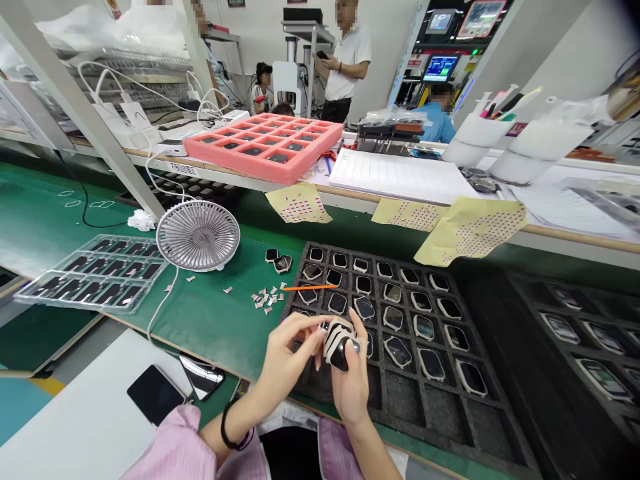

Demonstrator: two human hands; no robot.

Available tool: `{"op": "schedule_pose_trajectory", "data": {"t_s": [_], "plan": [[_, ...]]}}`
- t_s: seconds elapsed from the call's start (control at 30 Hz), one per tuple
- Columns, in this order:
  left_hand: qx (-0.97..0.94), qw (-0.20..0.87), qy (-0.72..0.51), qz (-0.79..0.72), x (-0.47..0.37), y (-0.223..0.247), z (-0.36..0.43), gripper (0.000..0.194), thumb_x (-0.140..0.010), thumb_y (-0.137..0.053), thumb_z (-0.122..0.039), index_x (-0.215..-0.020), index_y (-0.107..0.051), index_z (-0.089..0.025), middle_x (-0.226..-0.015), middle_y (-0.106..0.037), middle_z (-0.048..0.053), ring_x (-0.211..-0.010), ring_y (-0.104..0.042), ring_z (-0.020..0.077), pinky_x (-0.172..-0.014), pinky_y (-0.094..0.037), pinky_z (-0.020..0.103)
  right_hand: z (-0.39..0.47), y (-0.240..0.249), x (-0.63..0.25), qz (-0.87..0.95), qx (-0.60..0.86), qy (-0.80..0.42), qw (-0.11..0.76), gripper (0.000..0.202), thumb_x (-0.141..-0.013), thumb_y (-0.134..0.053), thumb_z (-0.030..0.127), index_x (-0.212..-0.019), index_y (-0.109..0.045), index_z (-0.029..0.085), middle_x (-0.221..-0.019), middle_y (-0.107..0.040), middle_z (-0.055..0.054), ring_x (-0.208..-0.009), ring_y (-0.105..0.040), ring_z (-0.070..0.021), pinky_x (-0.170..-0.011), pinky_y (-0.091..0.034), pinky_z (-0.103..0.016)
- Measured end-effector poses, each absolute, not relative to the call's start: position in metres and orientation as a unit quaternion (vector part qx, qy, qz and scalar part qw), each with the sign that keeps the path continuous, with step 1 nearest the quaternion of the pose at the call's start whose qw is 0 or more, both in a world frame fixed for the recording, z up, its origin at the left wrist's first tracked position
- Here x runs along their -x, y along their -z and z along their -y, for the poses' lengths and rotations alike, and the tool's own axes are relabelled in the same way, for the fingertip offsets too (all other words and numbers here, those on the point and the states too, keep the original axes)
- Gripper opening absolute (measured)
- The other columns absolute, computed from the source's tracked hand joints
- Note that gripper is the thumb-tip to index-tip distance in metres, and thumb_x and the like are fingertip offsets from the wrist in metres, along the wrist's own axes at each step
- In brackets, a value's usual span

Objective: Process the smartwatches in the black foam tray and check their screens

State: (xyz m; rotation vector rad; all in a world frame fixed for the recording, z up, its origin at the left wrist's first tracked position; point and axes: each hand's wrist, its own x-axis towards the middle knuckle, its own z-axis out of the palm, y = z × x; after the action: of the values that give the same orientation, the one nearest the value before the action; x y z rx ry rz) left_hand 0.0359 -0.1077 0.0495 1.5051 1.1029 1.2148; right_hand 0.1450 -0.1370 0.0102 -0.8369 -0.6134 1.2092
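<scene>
1. Gripping a pale-framed watch (337, 348) in the right hand (350, 390), thumb and fingers clamped round it, above the black foam tray (445, 412), over the left edge toward the near left corner; held tilted, with a glossy dark side showing.
2. Touching the watch's left side with the left hand (289, 348), fingertips drawn close together; cannot tell whether pinching the watch itself or a small piece on it.
3. Probably midway through close fingertip work on this one watch.
4. Seems to call next for a steady right-hand hold, light left-hand control and care not to drop anything onto the tray.
5. Lying across the tray's left edge near the far left corner: an orange stick (310, 287). Scattered beyond that edge, on the green worktop (220, 327): small pale pieces (269, 311) and, farther back, two loose watches (271, 255).
6. Hidden behind hands and watch: several compartments near the tray's left edge, plus the exact point of left-hand contact. Too small to identify: markings on the pale pieces. Dim and cut off at far right: a second dark tray (520, 333).
</scene>
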Motion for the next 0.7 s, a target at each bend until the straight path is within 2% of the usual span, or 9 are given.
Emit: {"op": "schedule_pose_trajectory", "data": {"t_s": [0.1, 0.23, 0.33, 0.4, 0.43, 0.53, 0.7], "plan": [[-0.594, 0.465, -0.492, -0.435, -0.049, -0.044, 0.117, 0.024, -0.087, -0.059, -0.031, -0.106, -0.072, -0.023, -0.078, -0.057, 0.002, -0.057, -0.054, 0.0100, -0.058, -0.048, 0.023, 0.140, -0.007, -0.147, 0.293, 0.406, -0.516, 0.695, 0.051, -0.090, -0.050, 0.038, -0.138, -0.035, 0.030, -0.120, -0.058, -0.008, -0.105, -0.058, -0.0223, -0.084, -0.050, -0.040], [-0.595, 0.447, -0.502, -0.440, -0.051, -0.034, 0.118, 0.025, -0.087, -0.058, -0.034, -0.103, -0.074, -0.022, -0.083, -0.059, 0.005, -0.069, -0.057, 0.0143, -0.061, -0.049, 0.024, 0.142, -0.004, -0.148, 0.325, 0.411, -0.487, 0.699, 0.052, -0.091, -0.048, 0.040, -0.139, -0.034, 0.030, -0.121, -0.057, -0.009, -0.110, -0.056, -0.0240, -0.093, -0.044, -0.047], [-0.605, 0.461, -0.496, -0.417, -0.053, -0.027, 0.122, 0.031, -0.092, -0.051, -0.035, -0.117, -0.067, -0.027, -0.115, -0.058, 0.008, -0.104, -0.057, 0.0206, -0.088, -0.050, 0.031, 0.141, -0.002, -0.146, 0.308, 0.428, -0.466, 0.710, 0.051, -0.090, -0.049, 0.040, -0.138, -0.035, 0.031, -0.125, -0.055, -0.008, -0.114, -0.055, -0.0240, -0.098, -0.040, -0.048], [-0.600, 0.498, -0.488, -0.392, -0.054, -0.023, 0.126, 0.036, -0.094, -0.046, -0.034, -0.127, -0.058, -0.030, -0.136, -0.048, 0.006, -0.126, -0.045, 0.0226, -0.106, -0.038, 0.036, 0.140, -0.001, -0.145, 0.293, 0.430, -0.457, 0.721, 0.051, -0.090, -0.049, 0.039, -0.138, -0.034, 0.032, -0.127, -0.053, -0.007, -0.117, -0.052, -0.0240, -0.100, -0.038, -0.048], [-0.593, 0.520, -0.483, -0.380, -0.055, -0.021, 0.128, 0.037, -0.095, -0.045, -0.035, -0.131, -0.054, -0.031, -0.141, -0.045, 0.005, -0.131, -0.040, 0.0224, -0.111, -0.034, 0.037, 0.140, -0.001, -0.144, 0.288, 0.428, -0.454, 0.726, 0.051, -0.090, -0.049, 0.039, -0.138, -0.034, 0.032, -0.127, -0.053, -0.007, -0.117, -0.052, -0.0239, -0.101, -0.037, -0.048], [-0.575, 0.561, -0.468, -0.367, -0.057, -0.014, 0.135, 0.040, -0.095, -0.043, -0.039, -0.133, -0.052, -0.030, -0.141, -0.047, 0.004, -0.133, -0.039, 0.0219, -0.113, -0.030, 0.038, 0.140, -0.002, -0.141, 0.284, 0.425, -0.442, 0.737, 0.052, -0.091, -0.047, 0.039, -0.140, -0.032, 0.031, -0.126, -0.053, -0.008, -0.116, -0.051, -0.0238, -0.102, -0.035, -0.049], [-0.569, 0.570, -0.459, -0.375, -0.056, -0.011, 0.142, 0.041, -0.094, -0.044, -0.042, -0.131, -0.054, -0.028, -0.140, -0.050, 0.004, -0.133, -0.040, 0.0232, -0.114, -0.028, 0.039, 0.140, -0.003, -0.139, 0.295, 0.435, -0.429, 0.734, 0.052, -0.092, -0.044, 0.042, -0.141, -0.031, 0.031, -0.126, -0.053, -0.008, -0.113, -0.052, -0.0234, -0.099, -0.037, -0.048]]}}
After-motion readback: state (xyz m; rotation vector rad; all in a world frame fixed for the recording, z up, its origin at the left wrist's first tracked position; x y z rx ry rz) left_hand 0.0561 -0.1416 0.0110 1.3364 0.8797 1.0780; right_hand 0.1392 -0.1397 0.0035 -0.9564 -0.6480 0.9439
